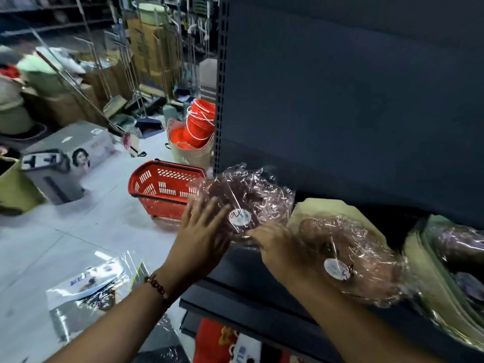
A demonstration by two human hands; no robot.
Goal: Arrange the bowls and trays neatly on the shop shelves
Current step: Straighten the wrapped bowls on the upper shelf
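Wrapped bowl stack, near end: a cellophane-wrapped stack of brown bowls point(245, 203) stands tilted at the left end of the dark shelf point(262, 284), by the perforated upright point(221, 82); its round sticker faces the camera.
Left hand: the left hand point(203, 231) lies flat against the stack's left flank, fingers straight and spread, pointing to about 1 o'clock; it presses, it does not grasp.
Right hand: the right hand point(277, 247) sits at the stack's lower right edge, at about 5 o'clock from the sticker, fingers curled onto the wrapping; it appears to pinch the film or rim, though blur hides the fingertips.
Governing relation: the stack lies between the two hands, up and ahead of both, toward 12 o'clock; the left is nearer its body, the right nearer its base.
Neighbouring stack: a second wrapped bowl stack point(351, 260) lies at 4 o'clock from the first, just beside the right wrist, leaning on a pale green tray point(327, 208).
Judgement: squaring the near stack likely calls for a push rightward from the left palm.
Floor: a red shopping basket point(162, 189) stands at 9 o'clock.
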